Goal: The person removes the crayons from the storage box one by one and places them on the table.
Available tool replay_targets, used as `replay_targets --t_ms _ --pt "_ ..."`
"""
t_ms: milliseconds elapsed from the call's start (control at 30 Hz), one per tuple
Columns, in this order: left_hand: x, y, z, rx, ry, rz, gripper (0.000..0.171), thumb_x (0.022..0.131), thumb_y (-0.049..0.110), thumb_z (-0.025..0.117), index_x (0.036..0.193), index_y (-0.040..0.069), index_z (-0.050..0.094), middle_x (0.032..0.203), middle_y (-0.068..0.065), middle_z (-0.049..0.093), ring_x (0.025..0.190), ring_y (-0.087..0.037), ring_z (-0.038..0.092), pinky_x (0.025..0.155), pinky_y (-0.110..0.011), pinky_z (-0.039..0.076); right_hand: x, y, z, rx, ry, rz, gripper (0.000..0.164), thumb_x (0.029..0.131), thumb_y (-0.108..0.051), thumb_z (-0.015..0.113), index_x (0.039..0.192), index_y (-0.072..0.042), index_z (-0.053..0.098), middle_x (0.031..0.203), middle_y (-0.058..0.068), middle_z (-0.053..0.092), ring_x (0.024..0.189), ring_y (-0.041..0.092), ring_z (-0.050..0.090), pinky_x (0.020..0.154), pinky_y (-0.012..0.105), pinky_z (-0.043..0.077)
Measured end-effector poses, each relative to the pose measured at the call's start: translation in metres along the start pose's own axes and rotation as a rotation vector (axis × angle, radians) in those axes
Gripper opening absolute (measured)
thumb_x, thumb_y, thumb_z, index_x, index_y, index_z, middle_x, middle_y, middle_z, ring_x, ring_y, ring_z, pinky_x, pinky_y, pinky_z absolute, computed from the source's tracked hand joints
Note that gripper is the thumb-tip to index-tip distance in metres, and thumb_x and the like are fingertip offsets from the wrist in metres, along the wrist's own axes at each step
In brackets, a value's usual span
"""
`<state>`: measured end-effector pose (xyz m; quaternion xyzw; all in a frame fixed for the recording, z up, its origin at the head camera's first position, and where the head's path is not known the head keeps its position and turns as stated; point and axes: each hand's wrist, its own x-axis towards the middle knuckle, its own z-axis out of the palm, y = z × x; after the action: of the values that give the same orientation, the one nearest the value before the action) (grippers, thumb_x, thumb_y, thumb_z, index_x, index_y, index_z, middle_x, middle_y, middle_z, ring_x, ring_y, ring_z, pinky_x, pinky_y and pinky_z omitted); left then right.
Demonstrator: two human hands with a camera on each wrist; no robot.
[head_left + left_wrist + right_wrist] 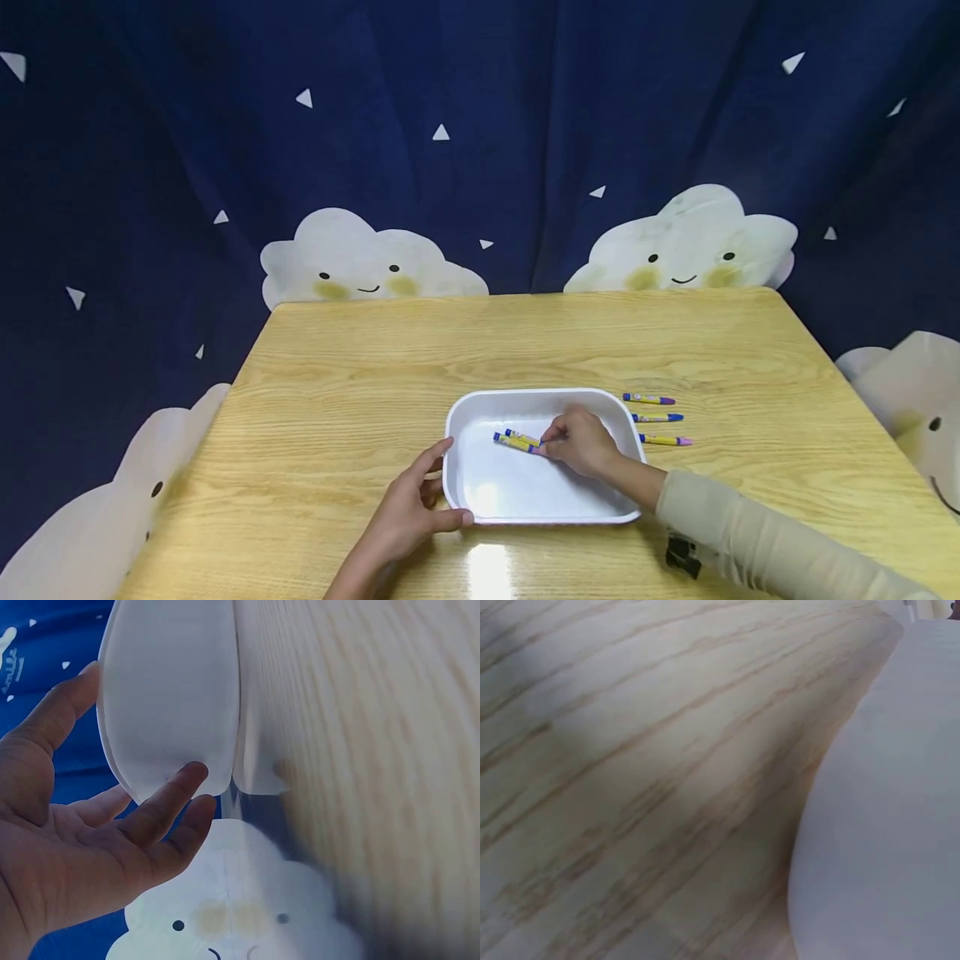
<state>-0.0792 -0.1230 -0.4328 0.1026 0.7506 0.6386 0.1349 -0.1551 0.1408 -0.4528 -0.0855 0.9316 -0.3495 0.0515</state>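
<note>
A white tray [480,500] with rounded corners stands on the wooden table. My left hand [408,504] rests against its left end, thumb on the near rim corner and fingers spread along the side. In the left wrist view the left hand [112,825] touches the tray's outer wall [172,690]. Inside the tray my right hand [581,442] pinches the right end of a yellow-wrapped crayon [521,436]. A second crayon [513,443] with a pink tip lies right beside it, near the fingertips. The right wrist view shows the tray wall [885,825] but not the hand.
Three crayons lie on the table right of the tray: a purple one [648,399], a blue one [657,417] and a pink one [666,440]. Under the right sleeve [750,533] is a small black object [682,556]. A dark blue curtain [480,167] hangs behind the table [345,400].
</note>
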Motion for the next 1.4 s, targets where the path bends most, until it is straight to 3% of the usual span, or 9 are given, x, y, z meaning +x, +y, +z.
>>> replay_targets --t_ms 267,433,633,900,1200,1400 --pt "0.001 -0.001 0.002 -0.008 -0.005 -0.002 0.094 0.067 0.002 0.082 0.144 -0.001 0.028 0.128 -0.028 0.043 0.109 -0.036 0.055 0.088 -0.035 0.046 0.001 0.001 -0.010 0.092 0.072 -0.068 0.009 0.070 -0.004 0.077 0.073 -0.011 0.071 0.068 -0.007 0.060 0.062 0.008 0.052 0.056 0.024 0.043" --pt "0.000 -0.003 0.001 0.008 -0.001 -0.010 0.095 0.067 0.002 0.082 0.144 0.000 0.028 0.128 -0.027 0.043 0.109 -0.036 0.055 0.088 -0.036 0.045 -0.001 0.003 -0.013 0.145 0.052 -0.126 0.010 0.069 0.000 0.076 0.074 -0.007 0.071 0.069 -0.005 0.063 0.062 0.008 0.055 0.056 0.022 0.046" --pt "-0.001 -0.002 0.000 -0.009 0.003 -0.017 0.096 0.066 0.001 0.082 0.144 0.000 0.027 0.128 -0.026 0.043 0.110 -0.036 0.054 0.088 -0.034 0.046 -0.007 0.002 -0.025 0.143 0.021 -0.214 0.010 0.070 -0.003 0.075 0.075 -0.010 0.069 0.077 -0.006 0.061 0.074 0.013 0.057 0.068 0.028 0.049" --pt "0.000 -0.003 -0.001 -0.003 -0.006 -0.003 0.095 0.066 0.002 0.083 0.144 -0.001 0.027 0.128 -0.027 0.043 0.111 -0.037 0.053 0.088 -0.031 0.046 -0.017 0.008 -0.046 0.241 -0.018 -0.251 0.013 0.074 -0.003 0.074 0.080 -0.011 0.066 0.090 0.001 0.061 0.083 0.017 0.057 0.064 0.027 0.051" --pt "0.000 -0.002 -0.001 0.000 -0.014 -0.009 0.095 0.067 0.004 0.083 0.144 -0.001 0.027 0.128 -0.027 0.042 0.111 -0.038 0.053 0.085 -0.030 0.048 -0.031 0.013 -0.066 0.236 0.063 -0.360 0.017 0.075 -0.003 0.075 0.081 -0.017 0.067 0.098 0.010 0.063 0.091 0.015 0.057 0.066 0.031 0.049" --pt "0.000 -0.001 -0.001 -0.004 -0.012 -0.020 0.095 0.066 0.004 0.083 0.144 0.000 0.027 0.128 -0.027 0.043 0.111 -0.037 0.053 0.085 -0.030 0.048 -0.042 0.016 -0.075 0.236 0.107 -0.469 0.019 0.075 -0.002 0.077 0.084 -0.017 0.069 0.101 0.007 0.064 0.094 0.016 0.057 0.069 0.030 0.048"
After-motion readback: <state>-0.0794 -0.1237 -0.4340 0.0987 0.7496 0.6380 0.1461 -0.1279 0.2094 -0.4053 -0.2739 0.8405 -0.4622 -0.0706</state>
